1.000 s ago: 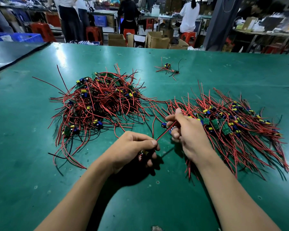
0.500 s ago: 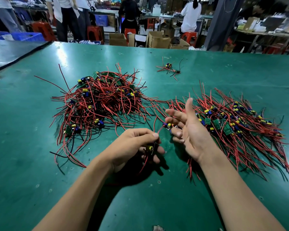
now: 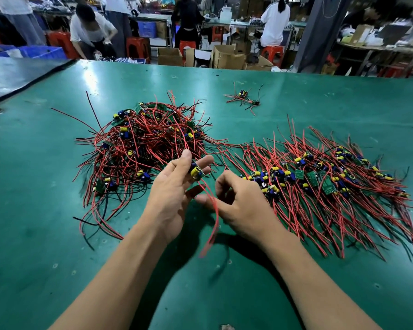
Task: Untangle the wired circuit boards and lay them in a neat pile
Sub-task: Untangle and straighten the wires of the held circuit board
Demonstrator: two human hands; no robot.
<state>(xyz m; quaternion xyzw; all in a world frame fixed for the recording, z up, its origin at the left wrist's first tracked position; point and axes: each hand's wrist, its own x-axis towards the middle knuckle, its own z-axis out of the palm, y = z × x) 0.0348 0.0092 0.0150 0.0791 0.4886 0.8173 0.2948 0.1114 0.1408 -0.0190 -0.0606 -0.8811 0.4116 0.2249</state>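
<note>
We see the left hand [image 3: 172, 198] raised over the near middle of the bench [image 3: 34, 210]. Its grip pinches one small circuit board [image 3: 196, 171] between nearly straight fingers, and the yellow part faces us. The board's red wires [image 3: 215, 222] hang down towards us, clear of the bench. The right hand [image 3: 241, 206] sits just to the right with its fingers curled, and the wires cross its thumb. We cannot tell whether that grip pinches them or only touches them.

Half a second ago the left hand was curled low over the board. It has since lifted and straightened. The right hand was spread open then, and it has now curled and moved left.

The tangled heap [image 3: 143, 144] lies far left of the hands, and the combed-out pile [image 3: 332, 186] stretches to the right. A stray board [image 3: 243, 97] lies farther back.

The hanging wires are blurred at their ends. The left fingers hide part of the board.
</note>
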